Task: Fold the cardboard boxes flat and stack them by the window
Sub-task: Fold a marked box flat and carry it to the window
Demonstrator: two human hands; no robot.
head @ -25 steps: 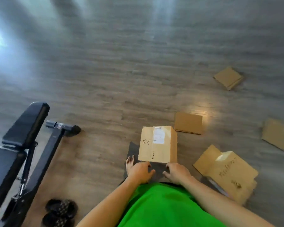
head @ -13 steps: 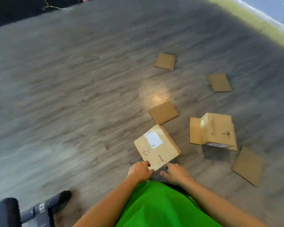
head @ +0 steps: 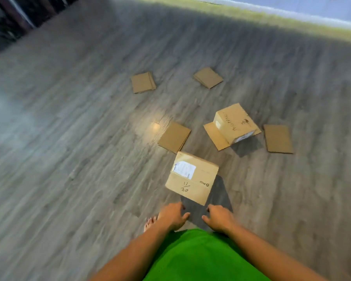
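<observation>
A brown cardboard box with a white label and handwritten numbers hangs tilted just in front of my hands, casting a dark shadow on the floor beneath. My left hand and right hand sit either side of its near corner, fingers loosely curled, touching nothing. A second box with one flap spread open lies further off to the right. Flat cardboard pieces lie around it: one close behind the labelled box, one at the right, and two further back.
Grey wood-look floor stretches all round. A bright window strip runs along the far top right edge. Dark furniture stands at the top left. My bare foot shows beside my left hand.
The view has swung right, away from the black bench and towards the window. Both hands held the labelled box's near edge before; now they are off it and it is further from them.
</observation>
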